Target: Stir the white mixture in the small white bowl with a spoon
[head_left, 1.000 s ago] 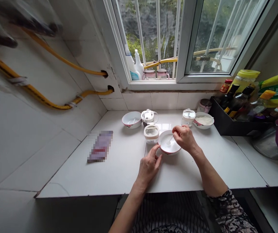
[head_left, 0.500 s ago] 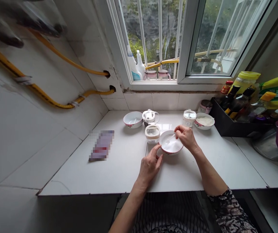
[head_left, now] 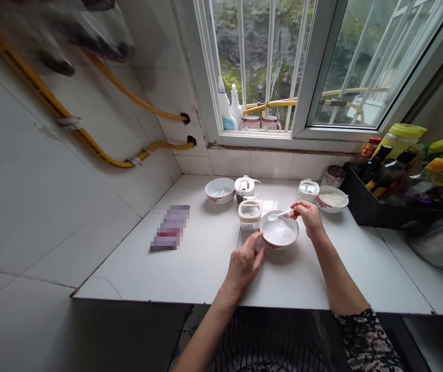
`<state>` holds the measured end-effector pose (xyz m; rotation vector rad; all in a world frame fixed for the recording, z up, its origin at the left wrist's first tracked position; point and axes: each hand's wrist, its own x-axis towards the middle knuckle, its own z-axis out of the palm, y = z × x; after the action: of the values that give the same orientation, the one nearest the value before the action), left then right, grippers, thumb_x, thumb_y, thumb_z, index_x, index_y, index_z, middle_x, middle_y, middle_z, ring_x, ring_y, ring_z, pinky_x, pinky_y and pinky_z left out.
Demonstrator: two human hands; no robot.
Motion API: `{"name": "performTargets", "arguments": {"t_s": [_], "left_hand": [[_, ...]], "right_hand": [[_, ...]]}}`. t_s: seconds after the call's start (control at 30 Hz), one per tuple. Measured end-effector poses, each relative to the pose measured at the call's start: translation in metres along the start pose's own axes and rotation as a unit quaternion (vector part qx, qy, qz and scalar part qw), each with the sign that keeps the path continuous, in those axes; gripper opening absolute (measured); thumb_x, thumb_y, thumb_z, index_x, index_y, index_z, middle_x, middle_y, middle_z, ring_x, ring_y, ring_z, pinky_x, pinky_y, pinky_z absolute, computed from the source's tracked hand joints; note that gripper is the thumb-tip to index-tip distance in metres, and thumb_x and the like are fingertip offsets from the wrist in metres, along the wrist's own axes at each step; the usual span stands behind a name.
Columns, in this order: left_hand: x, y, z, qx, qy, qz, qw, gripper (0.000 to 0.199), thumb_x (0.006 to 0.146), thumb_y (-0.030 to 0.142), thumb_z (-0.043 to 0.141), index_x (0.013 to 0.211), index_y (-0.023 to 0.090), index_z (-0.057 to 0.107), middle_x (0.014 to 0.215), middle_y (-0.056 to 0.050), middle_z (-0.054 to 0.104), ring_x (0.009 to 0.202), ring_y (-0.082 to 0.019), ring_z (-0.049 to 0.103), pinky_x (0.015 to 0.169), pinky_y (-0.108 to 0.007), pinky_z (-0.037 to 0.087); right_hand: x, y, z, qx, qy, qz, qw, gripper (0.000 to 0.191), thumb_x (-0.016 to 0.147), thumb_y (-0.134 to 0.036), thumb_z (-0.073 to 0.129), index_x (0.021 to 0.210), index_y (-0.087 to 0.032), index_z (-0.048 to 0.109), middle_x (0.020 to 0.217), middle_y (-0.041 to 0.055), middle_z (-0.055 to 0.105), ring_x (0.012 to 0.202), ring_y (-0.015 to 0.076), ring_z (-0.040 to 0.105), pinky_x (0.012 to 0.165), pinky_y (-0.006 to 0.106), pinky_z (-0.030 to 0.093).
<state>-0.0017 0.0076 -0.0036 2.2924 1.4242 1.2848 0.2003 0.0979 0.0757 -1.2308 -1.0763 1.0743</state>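
Observation:
A white bowl (head_left: 279, 245) with a red rim and floral side holds a white, powder-like substance. My left hand (head_left: 243, 262) steadies the bowl at its near left, fingertips on the rim and thumb low by its side. Between the thumb and fingers of my right hand (head_left: 309, 217) is the handle of a small white spoon (head_left: 273, 217). The spoon's head hangs over the far left part of the bowl, above the white contents. Right behind my left fingertips stands a clear seasoning jar (head_left: 250, 216) with a pale lid, close against the bowl.
Behind are another bowl (head_left: 220, 191) with a spoon in it, a jar with dark contents (head_left: 244, 189), a white-lidded jar (head_left: 309, 190) and a bowl of pale food (head_left: 332, 199). A black box (head_left: 376, 209) of bottles stands right. A blurred purple packet (head_left: 170, 227) lies left.
My right hand has lifted the spoon out of the white contents, up towards the bowl's far rim. My left hand stays at the bowl. The whole view has shifted slightly.

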Motion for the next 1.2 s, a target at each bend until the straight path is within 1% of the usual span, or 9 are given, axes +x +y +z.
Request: {"name": "performTargets", "arguments": {"t_s": [0.2,0.37,0.43,0.5,0.6,0.67,0.83,1.07,1.2], "left_hand": [[0.000,0.000,0.001,-0.006,-0.002,0.003,1.000,0.037,0.090,0.012,0.054,0.126,0.023,0.050,0.123,-0.008,0.069,0.060,-0.010,0.067,0.061,-0.025,0.056],[0.000,0.000,0.001,-0.004,-0.008,-0.003,1.000,0.037,0.091,0.013,0.053,0.126,0.022,0.050,0.122,-0.007,0.069,0.062,-0.011,0.068,0.064,-0.026,0.057],[0.000,0.000,0.001,-0.002,-0.007,-0.001,1.000,0.037,0.091,0.013,0.053,0.127,0.022,0.049,0.123,-0.008,0.069,0.063,-0.011,0.068,0.065,-0.026,0.058],[0.000,0.000,0.001,0.000,-0.007,-0.001,1.000,0.037,0.091,0.014,0.053,0.127,0.022,0.049,0.124,-0.008,0.069,0.062,-0.011,0.068,0.065,-0.026,0.058],[0.000,0.000,0.001,0.000,-0.007,-0.002,1.000,0.037,0.091,0.014,0.052,0.127,0.022,0.049,0.123,-0.008,0.069,0.061,-0.011,0.067,0.064,-0.026,0.057],[0.000,0.000,0.001,-0.001,-0.005,0.000,1.000,0.037,0.091,0.013,0.052,0.127,0.022,0.049,0.123,-0.008,0.069,0.061,-0.011,0.067,0.063,-0.026,0.057],[0.000,0.000,0.001,-0.001,-0.003,0.002,1.000,0.036,0.091,0.013,0.052,0.126,0.023,0.049,0.122,-0.008,0.069,0.059,-0.010,0.066,0.061,-0.025,0.056],[-0.001,-0.001,0.000,0.009,-0.007,-0.006,1.000,0.037,0.090,0.012,0.055,0.126,0.022,0.050,0.107,-0.005,0.072,0.060,-0.011,0.067,0.063,-0.023,0.055],[-0.002,-0.001,-0.001,0.010,-0.009,-0.008,1.000,0.038,0.090,0.013,0.056,0.126,0.023,0.051,0.110,-0.006,0.072,0.061,-0.011,0.067,0.062,-0.023,0.055]], "right_hand": [[-0.003,0.002,0.012,0.030,0.013,-0.067,0.997,0.009,0.065,-0.027,0.059,0.070,-0.019,0.061,0.054,-0.0006,0.063,0.053,0.0142,0.056,0.057,0.029,0.047],[-0.017,0.008,0.034,-0.052,-0.008,-0.210,0.976,0.014,0.085,-0.032,0.055,0.088,-0.020,0.061,0.072,0.0038,0.071,0.070,0.0192,0.067,0.071,0.034,0.051],[-0.022,0.010,0.039,-0.153,-0.025,-0.313,0.937,0.012,0.091,-0.027,0.052,0.091,-0.021,0.062,0.077,0.0048,0.073,0.075,0.0202,0.067,0.081,0.038,0.050],[-0.025,0.011,0.042,-0.263,-0.060,-0.416,0.868,0.015,0.093,-0.020,0.048,0.091,-0.021,0.063,0.078,0.0050,0.073,0.076,0.0202,0.066,0.088,0.040,0.046],[-0.027,0.010,0.043,-0.349,-0.091,-0.493,0.792,0.022,0.094,-0.012,0.044,0.090,-0.021,0.064,0.076,0.0044,0.073,0.072,0.0191,0.064,0.090,0.039,0.043],[-0.026,0.007,0.040,-0.340,-0.063,-0.487,0.802,0.021,0.094,-0.013,0.044,0.091,-0.021,0.063,0.078,0.0042,0.073,0.073,0.0191,0.064,0.089,0.038,0.043],[-0.022,-0.004,0.016,-0.279,0.024,-0.396,0.875,0.014,0.086,-0.016,0.050,0.083,-0.023,0.062,0.067,0.0010,0.068,0.070,0.0211,0.063,0.077,0.035,0.046],[-0.021,-0.013,-0.007,-0.357,-0.081,-0.425,0.828,0.015,0.072,-0.010,0.047,0.064,-0.022,0.052,0.052,-0.0049,0.051,0.051,0.0128,0.043,0.080,0.034,0.041],[-0.024,-0.010,0.000,-0.362,-0.128,-0.387,0.838,0.015,0.071,-0.011,0.046,0.063,-0.022,0.052,0.052,-0.0057,0.050,0.049,0.0110,0.040,0.082,0.033,0.041]]}}
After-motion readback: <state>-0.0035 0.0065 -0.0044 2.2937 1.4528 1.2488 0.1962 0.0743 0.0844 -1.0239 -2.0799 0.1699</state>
